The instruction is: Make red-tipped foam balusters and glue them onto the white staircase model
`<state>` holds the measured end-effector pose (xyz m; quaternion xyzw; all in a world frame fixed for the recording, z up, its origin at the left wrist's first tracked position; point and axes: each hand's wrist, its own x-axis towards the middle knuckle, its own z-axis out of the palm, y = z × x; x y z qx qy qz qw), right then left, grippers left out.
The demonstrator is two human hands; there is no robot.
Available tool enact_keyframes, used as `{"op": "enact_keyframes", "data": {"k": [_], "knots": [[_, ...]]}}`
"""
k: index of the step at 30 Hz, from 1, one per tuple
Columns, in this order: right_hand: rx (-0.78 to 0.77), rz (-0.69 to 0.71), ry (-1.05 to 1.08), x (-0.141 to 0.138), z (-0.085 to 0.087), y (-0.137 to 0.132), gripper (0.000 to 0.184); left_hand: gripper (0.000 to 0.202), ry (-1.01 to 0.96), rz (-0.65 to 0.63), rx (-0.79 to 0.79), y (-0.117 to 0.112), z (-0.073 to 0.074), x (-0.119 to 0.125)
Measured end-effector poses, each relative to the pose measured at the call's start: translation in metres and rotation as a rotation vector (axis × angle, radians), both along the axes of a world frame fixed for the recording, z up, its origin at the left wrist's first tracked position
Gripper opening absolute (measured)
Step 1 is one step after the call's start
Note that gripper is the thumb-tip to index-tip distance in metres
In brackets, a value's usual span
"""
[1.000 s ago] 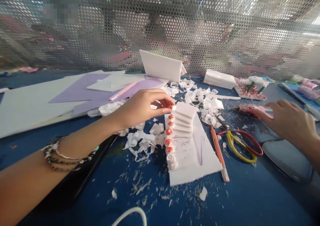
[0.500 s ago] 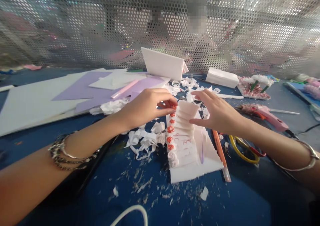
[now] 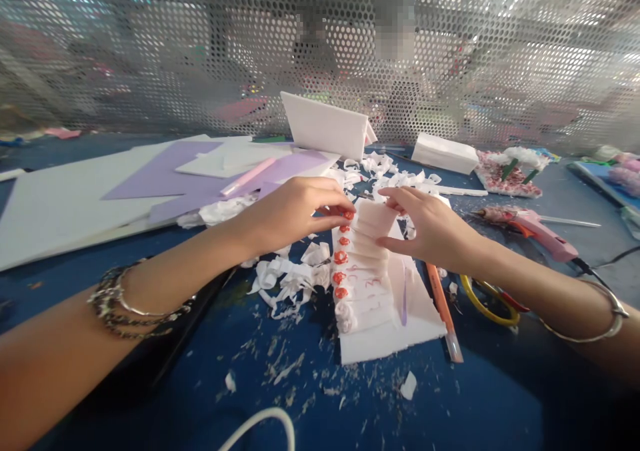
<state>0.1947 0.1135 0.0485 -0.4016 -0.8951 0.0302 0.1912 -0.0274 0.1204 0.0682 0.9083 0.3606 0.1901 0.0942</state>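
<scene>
A small white stepped piece like a model staircase (image 3: 367, 264) stands on a white foam board (image 3: 370, 349). Small orange-red paper flowers (image 3: 341, 258) run up its left side, with a white paper flower (image 3: 345, 316) at the lowest step. My left hand (image 3: 313, 211) pinches the topmost red flower (image 3: 349, 216) between thumb and fingertips, at the upper left edge of the steps. On the other side, my right hand (image 3: 425, 228) is open, thumb and fingers apart, beside the top step. Whether its fingertips touch the step I cannot tell.
An orange pen (image 3: 443, 311), yellow-handled scissors (image 3: 487, 304) and a pink glue gun (image 3: 535, 228) lie to the right. White and purple foam sheets (image 3: 165, 171) spread at the left. Paper scraps (image 3: 285, 278) surround the steps. A perforated metal screen (image 3: 225, 58) stands behind.
My right hand has shifted slightly left, nearer the top step, its fingers bending a little more. My left hand stays at the topmost red flower.
</scene>
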Motion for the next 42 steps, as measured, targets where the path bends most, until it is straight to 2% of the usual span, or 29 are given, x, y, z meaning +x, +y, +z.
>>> {"op": "enact_keyframes", "data": {"k": [8,15,22,34,42], "knots": [[0.025,0.005,-0.010,-0.0007,-0.0005,-0.0016,0.056,0.024,0.119,-0.059,0.054,0.0025,0.0007,-0.0056],[0.052,0.008,-0.027,-0.0013,-0.0022,-0.0019,0.055,0.025,0.232,-0.046,0.100,0.0018,0.0032,-0.0010],[0.039,0.007,-0.031,-0.0020,-0.0002,-0.0015,0.054,0.016,0.159,0.027,0.069,-0.0038,0.0064,0.0028],[0.018,0.007,-0.026,-0.0013,0.0003,-0.0027,0.055,0.012,0.035,-0.047,0.003,-0.0007,0.0038,0.0006],[0.026,0.014,-0.028,-0.0031,0.0009,-0.0030,0.054,0.010,-0.037,-0.015,0.011,-0.0010,-0.0030,0.0009]]}}
